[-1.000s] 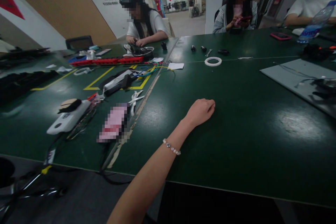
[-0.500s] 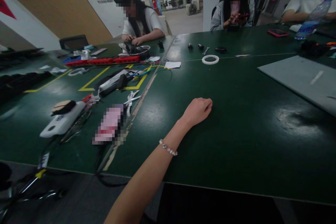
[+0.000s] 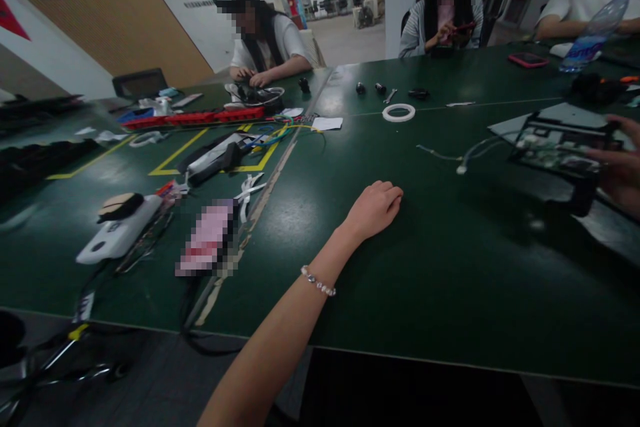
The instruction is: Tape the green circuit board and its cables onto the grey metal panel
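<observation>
My left hand (image 3: 376, 209) rests on the green tabletop with its fingers curled loosely under, and nothing shows in it. At the right edge, my right hand (image 3: 623, 167) grips a black plastic housing with an exposed circuit board (image 3: 555, 153); part of this hand is cut off by the frame. The housing is tilted above the table, over a grey flat panel (image 3: 613, 230). Thin wires trail leftward from it to a small white connector (image 3: 462, 169). A white ring of tape (image 3: 399, 113) lies beyond my left hand.
On the left are a pink phone-like item (image 3: 207, 237), a white power bank-like object (image 3: 117, 230) and a dark pouch (image 3: 213, 159). A wrench (image 3: 391, 96) and small black parts lie farther back. A bottle (image 3: 595, 33) stands back right. Several people sit across the table.
My right hand has come into view from the right with the circuit-board housing and its trailing wires. My left hand stays almost where it was.
</observation>
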`<state>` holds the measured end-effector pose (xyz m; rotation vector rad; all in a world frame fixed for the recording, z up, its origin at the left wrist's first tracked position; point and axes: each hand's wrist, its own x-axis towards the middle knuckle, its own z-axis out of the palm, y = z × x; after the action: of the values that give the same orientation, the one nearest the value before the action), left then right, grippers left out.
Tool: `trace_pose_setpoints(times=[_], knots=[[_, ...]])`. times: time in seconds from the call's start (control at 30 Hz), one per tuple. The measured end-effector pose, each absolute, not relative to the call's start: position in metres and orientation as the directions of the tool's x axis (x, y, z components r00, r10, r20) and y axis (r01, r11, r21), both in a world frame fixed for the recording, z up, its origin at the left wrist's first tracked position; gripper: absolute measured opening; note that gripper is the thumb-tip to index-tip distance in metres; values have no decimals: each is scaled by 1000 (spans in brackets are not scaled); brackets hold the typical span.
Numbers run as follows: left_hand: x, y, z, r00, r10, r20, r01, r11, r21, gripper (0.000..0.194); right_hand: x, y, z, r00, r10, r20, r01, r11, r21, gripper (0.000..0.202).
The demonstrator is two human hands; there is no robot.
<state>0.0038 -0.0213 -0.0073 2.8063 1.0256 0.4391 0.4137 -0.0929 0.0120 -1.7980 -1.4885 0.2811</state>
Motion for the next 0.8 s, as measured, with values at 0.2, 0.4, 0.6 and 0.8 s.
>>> trace_pose_setpoints(times=[0.2,0.4,0.6,0.8], knots=[[4,-22,-10,725,639,257,607,-769,201,24,371,-75,-20,64,976,-209,247,-219,-944,70],[4,-21,-7,654,661,369,651,-739,170,23,365,-79,-29,10,995,-104,648,-85,-757,75],[5,-23,-1,631,653,420,638,-744,197,28,341,-89,-27,-197,980,35,722,169,-671,69],[8,-28,1,684,633,362,584,-773,249,40,335,-92,-29,-354,934,41,599,260,-757,70]])
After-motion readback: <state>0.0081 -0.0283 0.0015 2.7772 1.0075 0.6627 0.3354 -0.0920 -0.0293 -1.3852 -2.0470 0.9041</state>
